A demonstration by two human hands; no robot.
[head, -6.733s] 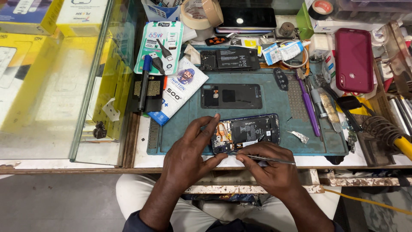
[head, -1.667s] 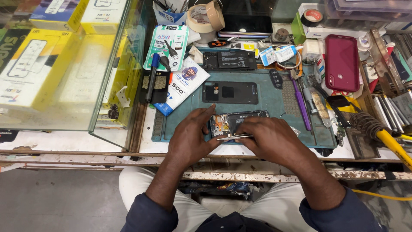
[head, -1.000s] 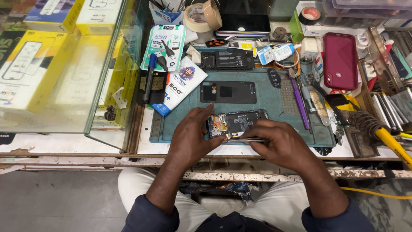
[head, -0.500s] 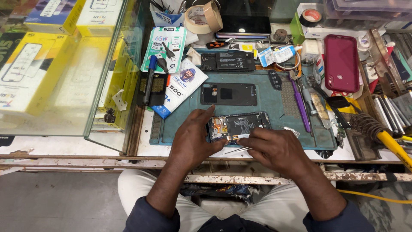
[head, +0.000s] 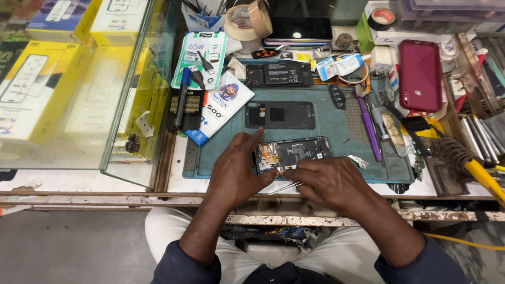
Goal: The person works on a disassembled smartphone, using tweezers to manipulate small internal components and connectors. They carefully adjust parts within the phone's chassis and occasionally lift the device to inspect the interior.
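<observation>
So there's an opened phone (head: 294,153) with its guts showing, lying flat on the teal work mat (head: 336,126) close to the mat's front edge. The left hand (head: 236,173) is pressed on the phone's left end, fingers spread, pinning it down rather than gripping it. The right hand (head: 331,181) sits at the phone's front edge, fingers pinched tight on thin metal tweezers (head: 286,188), tips pointing left, right by the left thumb. Just behind the phone there's a black back cover (head: 281,114) lying flat, mid-mat. A purple tool (head: 369,131) runs along the mat's right side. A red phone (head: 420,75) sits near the bench's back right corner.
</observation>
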